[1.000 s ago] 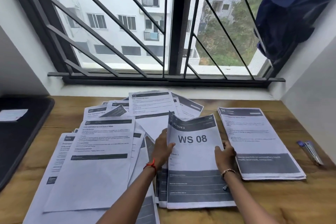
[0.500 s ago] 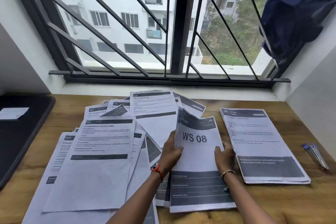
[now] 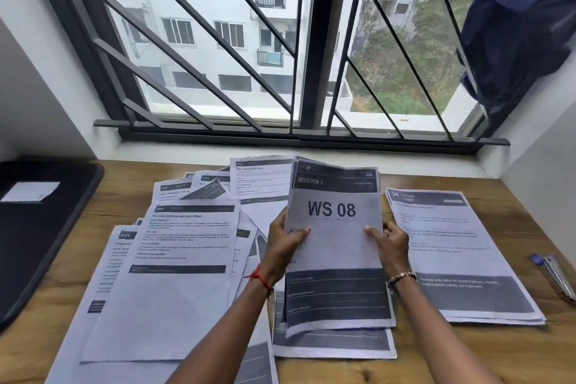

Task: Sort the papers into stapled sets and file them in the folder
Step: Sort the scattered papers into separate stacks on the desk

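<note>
**Barely under way: the WS 08 paper in both hands**

So, the WS 08 paper (image 3: 336, 252), headed BEDROOM 3, is held up off the table (image 3: 467, 355) and tilted toward the window. Its lower edge hangs just over a small pile (image 3: 333, 344) of similar dark-banded sheets. The left hand (image 3: 285, 246) pinches its left edge with the thumb on the front face, and the right hand (image 3: 389, 246) grips the right edge the same way. Whether it is a single sheet or a few together, I cannot tell.

As for progress, one squared-up stack (image 3: 461, 252) lies just right of the hands — that looks like a set already gathered. On the left a wide loose spread (image 3: 184, 259) of papers overlaps at all angles and appears unsorted.

No staple shows on any of them. A slim blue-and-metal tool (image 3: 553, 274), perhaps the stapler, lies near the table's right edge, apart from both hands. The black folder (image 3: 40, 237) at far left — if that is what it is — lies flat and closed under a white label (image 3: 31, 191).

By my reading the sorting is at an early stage, with most of it, all the stapling and all the filing left to do.
</note>
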